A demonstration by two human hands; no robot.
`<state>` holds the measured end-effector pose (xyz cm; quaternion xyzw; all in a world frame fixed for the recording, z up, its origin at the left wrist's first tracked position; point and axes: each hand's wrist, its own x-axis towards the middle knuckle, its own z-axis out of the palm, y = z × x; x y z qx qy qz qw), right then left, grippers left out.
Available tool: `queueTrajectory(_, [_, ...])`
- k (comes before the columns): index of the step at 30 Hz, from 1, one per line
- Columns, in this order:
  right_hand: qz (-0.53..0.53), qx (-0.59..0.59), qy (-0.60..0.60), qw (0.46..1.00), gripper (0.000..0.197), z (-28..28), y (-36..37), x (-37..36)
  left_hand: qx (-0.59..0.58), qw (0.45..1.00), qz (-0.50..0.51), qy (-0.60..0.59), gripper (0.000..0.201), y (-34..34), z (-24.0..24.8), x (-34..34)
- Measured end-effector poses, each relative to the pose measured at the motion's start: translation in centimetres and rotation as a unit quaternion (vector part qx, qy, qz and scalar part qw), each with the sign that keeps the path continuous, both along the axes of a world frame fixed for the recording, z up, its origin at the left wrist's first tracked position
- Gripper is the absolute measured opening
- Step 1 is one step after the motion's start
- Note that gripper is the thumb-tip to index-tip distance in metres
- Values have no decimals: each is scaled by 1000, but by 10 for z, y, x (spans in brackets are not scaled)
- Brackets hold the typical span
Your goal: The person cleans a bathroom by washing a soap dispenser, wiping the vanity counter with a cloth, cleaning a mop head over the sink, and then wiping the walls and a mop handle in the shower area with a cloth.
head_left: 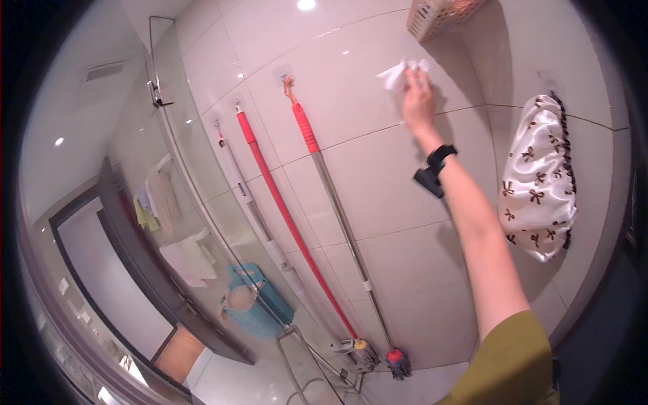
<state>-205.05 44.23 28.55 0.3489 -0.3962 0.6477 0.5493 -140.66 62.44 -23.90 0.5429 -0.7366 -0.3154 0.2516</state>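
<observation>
My right hand reaches up to the tiled wall and presses a crumpled white cloth or tissue against it. The fingers are closed over the cloth, which sticks out to their left and above. A black band with a small box is strapped round the right wrist. Left of the hand hangs a mop with a red grip and a metal pole. My left hand is not in view.
A red-handled mop and a white pole hang further left. A woven basket is above the hand; a bow-patterned satin bag hangs right. A blue basket and metal rack stand lower left.
</observation>
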Motion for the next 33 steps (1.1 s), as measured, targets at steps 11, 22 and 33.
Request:
queueTrajectory(11, [-207, 156, 86, 962, 54, 60, -14, -33, -74, 990, 59, 101, 50, 2, -16, 21])
queueTrajectory(22, [-125, 79, 134, 980, 37, 93, -46, -6, 53, 995, 82, -11, 47, -1, -40, 92])
queueTrajectory(33, [-54, 439, 382, 811, 37, -279, -92, 49, 47, 995, 75, 41, 38, -5, 39, 65])
